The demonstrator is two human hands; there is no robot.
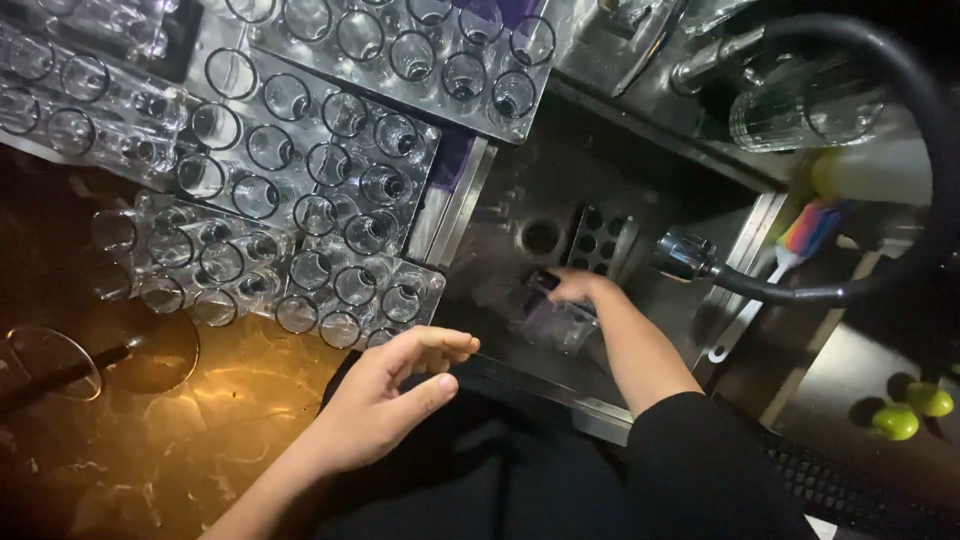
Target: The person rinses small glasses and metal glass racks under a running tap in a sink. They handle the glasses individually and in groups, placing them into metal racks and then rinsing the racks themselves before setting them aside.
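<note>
We take the steel sink as our landmark. Inside it, near the front wall, our right hand closes on a clear plastic tray, fingers curled over its far edge beside a small dark object we cannot identify. Our left hand hovers outside the sink's front rim, above the marble counter, holding nothing, fingers loosely spread and thumb apart. We judge the tray slick and wet, so gripping the rim, not the flat wall, and keeping it level should serve best; the free hand is well placed to support it from below. Left of the sink lie transparent racks of shot glasses, rigid, glossy, with round mouths in rows. Right of the drain sits a chrome spray head on a black rubber hose. Beyond the sink's right rim are a rainbow-handled brush and two green limes.
</note>
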